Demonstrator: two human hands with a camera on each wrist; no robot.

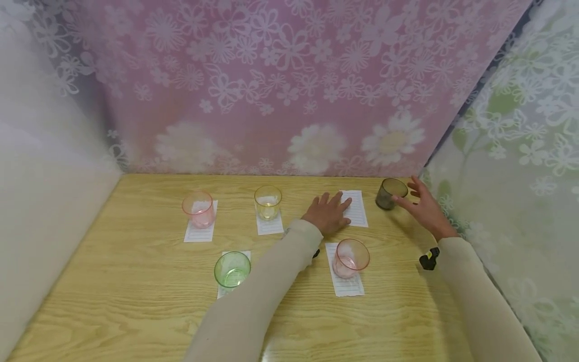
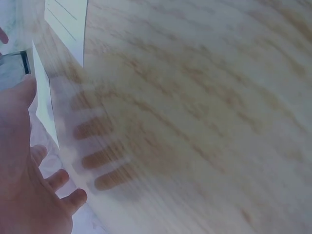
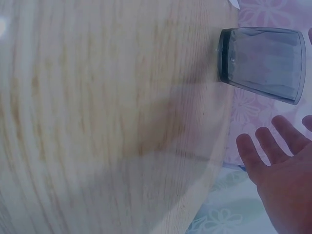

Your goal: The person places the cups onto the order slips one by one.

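A smoky grey glass (image 1: 391, 194) stands upright on the table at the back right. Beside it is my right hand (image 1: 425, 208), fingers spread and thumb near the glass; in the right wrist view a gap shows between those fingers and the grey glass (image 3: 265, 63). My left hand (image 1: 326, 213) reaches over the back middle, palm down with fingers spread, its fingertips by a lined paper slip (image 1: 357, 211). Whether they touch the slip I cannot tell. The left wrist view shows this hand (image 2: 34, 180) holding nothing.
Several glasses stand on paper slips: a pink one (image 1: 199, 210) and a yellow one (image 1: 268, 202) at the back, a green one (image 1: 232, 270) and another pink one (image 1: 350, 258) nearer. A pink flowered cloth (image 1: 271, 90) hangs behind, a pale one (image 1: 520, 176) at the right.
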